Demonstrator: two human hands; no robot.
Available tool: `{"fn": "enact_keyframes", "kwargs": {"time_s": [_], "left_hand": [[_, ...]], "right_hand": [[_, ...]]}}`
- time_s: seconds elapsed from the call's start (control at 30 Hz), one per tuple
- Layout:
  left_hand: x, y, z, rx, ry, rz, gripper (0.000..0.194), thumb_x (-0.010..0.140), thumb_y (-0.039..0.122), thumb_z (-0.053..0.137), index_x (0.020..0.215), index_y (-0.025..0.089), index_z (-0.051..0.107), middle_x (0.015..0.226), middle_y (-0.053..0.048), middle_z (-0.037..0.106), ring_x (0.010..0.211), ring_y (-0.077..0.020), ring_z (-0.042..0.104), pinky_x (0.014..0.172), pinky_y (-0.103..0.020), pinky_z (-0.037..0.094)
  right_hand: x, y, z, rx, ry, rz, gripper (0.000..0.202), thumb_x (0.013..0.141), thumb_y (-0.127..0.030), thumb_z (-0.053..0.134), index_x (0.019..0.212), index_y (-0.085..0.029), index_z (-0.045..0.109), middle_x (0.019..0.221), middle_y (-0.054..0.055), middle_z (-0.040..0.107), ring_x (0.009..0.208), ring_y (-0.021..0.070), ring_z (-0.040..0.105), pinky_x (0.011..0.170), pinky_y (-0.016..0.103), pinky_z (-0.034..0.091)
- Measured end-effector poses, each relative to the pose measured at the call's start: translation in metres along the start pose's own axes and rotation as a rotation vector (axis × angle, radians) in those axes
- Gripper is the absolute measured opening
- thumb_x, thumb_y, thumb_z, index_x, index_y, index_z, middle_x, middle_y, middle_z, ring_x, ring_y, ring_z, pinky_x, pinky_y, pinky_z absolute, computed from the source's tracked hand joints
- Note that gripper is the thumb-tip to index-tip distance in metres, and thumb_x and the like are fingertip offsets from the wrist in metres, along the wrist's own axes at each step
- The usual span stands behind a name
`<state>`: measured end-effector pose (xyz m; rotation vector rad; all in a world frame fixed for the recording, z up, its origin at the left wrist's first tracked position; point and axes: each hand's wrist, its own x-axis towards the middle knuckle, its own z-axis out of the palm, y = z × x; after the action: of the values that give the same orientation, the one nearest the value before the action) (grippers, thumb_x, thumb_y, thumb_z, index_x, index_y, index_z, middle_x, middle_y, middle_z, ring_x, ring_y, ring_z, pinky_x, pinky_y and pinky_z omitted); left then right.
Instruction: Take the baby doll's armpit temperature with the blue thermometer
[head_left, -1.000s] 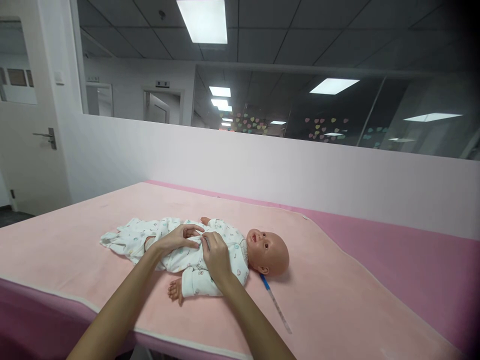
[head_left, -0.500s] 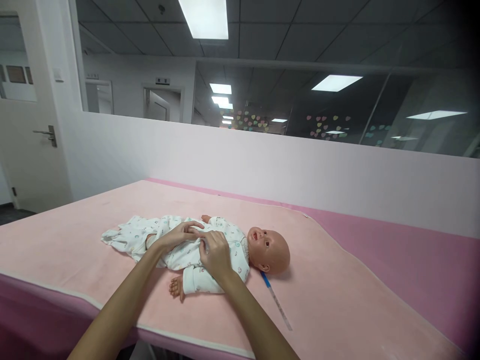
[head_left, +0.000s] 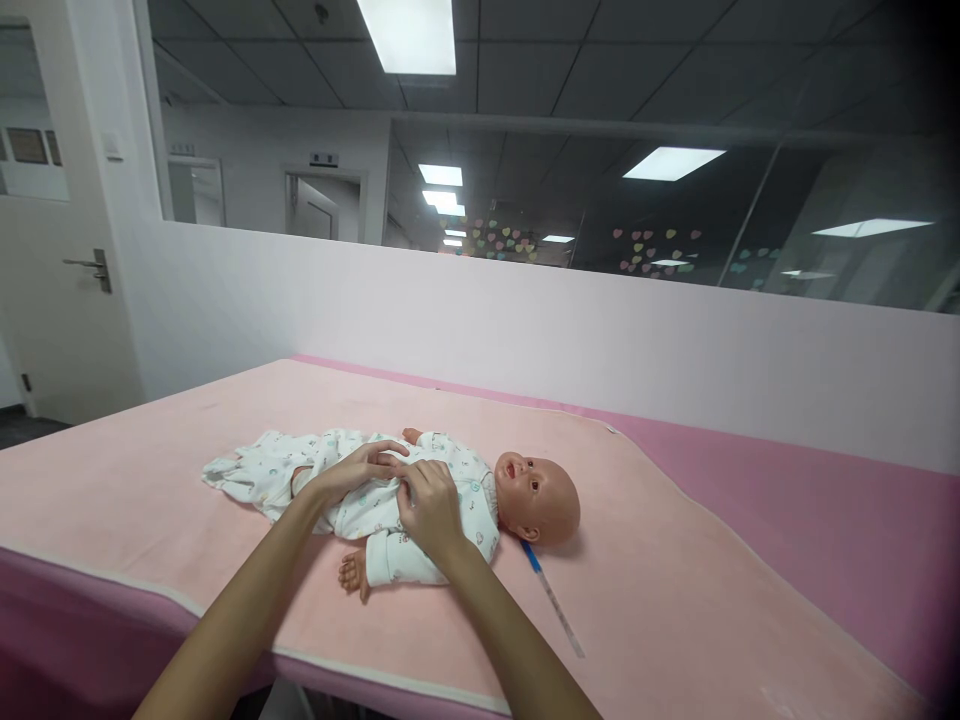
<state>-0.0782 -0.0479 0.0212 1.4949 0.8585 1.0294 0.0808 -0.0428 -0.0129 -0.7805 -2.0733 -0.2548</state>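
A baby doll [head_left: 536, 495] lies on its back, head to the right, in a white patterned top [head_left: 472, 500] and matching trousers [head_left: 262, 465]. My left hand [head_left: 360, 472] comes over its belly, the fingers bent and closed at the front of the top. Against it, on the doll's chest, my right hand [head_left: 431, 503] is curled with its fingertips at the same spot of cloth. The fingertips of both hands meet there and partly hide what they pinch. One doll hand [head_left: 352, 575] sticks out of its sleeve near my wrists.
A thin strip with a blue end [head_left: 551, 598] lies beside the doll's head, possibly a wristband. The doll rests on a pink padded mat [head_left: 675, 600] over a darker pink surface [head_left: 825, 520]. Behind rises a low white wall [head_left: 525, 320] with glass above; a door [head_left: 67, 270] stands left.
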Motion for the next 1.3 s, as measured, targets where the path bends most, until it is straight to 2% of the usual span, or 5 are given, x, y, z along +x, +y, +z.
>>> {"fn": "enact_keyframes", "kwargs": {"time_s": [0.3, 0.53, 0.8, 1.1, 1.3], "left_hand": [[0.004, -0.005, -0.003, 0.018, 0.061, 0.062, 0.038, 0.067, 0.023, 0.065, 0.104, 0.019, 0.057, 0.082, -0.002, 0.061, 0.078, -0.0144, 0.055, 0.074, -0.026, 0.041], [0.009, -0.013, -0.009, 0.046, -0.028, 0.083, 0.049, 0.057, 0.018, 0.073, 0.103, 0.018, 0.057, 0.096, -0.007, 0.060, 0.092, -0.0186, 0.054, 0.081, -0.032, 0.043], [0.006, -0.008, -0.006, 0.079, -0.044, 0.097, 0.039, 0.062, 0.018, 0.069, 0.100, 0.018, 0.058, 0.095, -0.006, 0.060, 0.094, -0.0180, 0.053, 0.085, -0.032, 0.040], [0.005, -0.008, -0.006, 0.038, -0.010, 0.087, 0.037, 0.061, 0.019, 0.069, 0.097, 0.016, 0.059, 0.092, -0.006, 0.060, 0.087, -0.0170, 0.055, 0.080, -0.030, 0.042], [0.006, -0.009, -0.006, 0.033, -0.005, 0.097, 0.035, 0.060, 0.019, 0.070, 0.093, 0.017, 0.058, 0.096, -0.007, 0.060, 0.092, -0.0182, 0.054, 0.082, -0.030, 0.041]], "right_hand": [[0.000, 0.000, 0.003, 0.031, -0.001, 0.039, 0.018, 0.081, -0.010, 0.039, 0.084, -0.019, 0.055, 0.076, 0.002, 0.055, 0.075, 0.0148, 0.050, 0.068, 0.026, 0.039], [0.000, 0.003, 0.005, 0.051, 0.023, 0.081, 0.020, 0.083, -0.012, 0.039, 0.092, -0.020, 0.055, 0.079, 0.003, 0.059, 0.077, 0.0158, 0.053, 0.070, 0.028, 0.040], [0.001, 0.002, 0.004, 0.032, 0.026, 0.087, 0.019, 0.082, -0.012, 0.042, 0.091, -0.020, 0.056, 0.079, 0.003, 0.061, 0.077, 0.0162, 0.053, 0.072, 0.030, 0.039], [0.000, 0.002, 0.004, 0.026, 0.030, 0.071, 0.020, 0.082, -0.011, 0.041, 0.090, -0.020, 0.056, 0.077, 0.002, 0.060, 0.076, 0.0158, 0.052, 0.072, 0.029, 0.038], [0.000, 0.001, 0.004, 0.036, 0.039, 0.065, 0.019, 0.083, -0.012, 0.040, 0.092, -0.020, 0.056, 0.079, 0.003, 0.060, 0.078, 0.0167, 0.052, 0.074, 0.030, 0.038]]}}
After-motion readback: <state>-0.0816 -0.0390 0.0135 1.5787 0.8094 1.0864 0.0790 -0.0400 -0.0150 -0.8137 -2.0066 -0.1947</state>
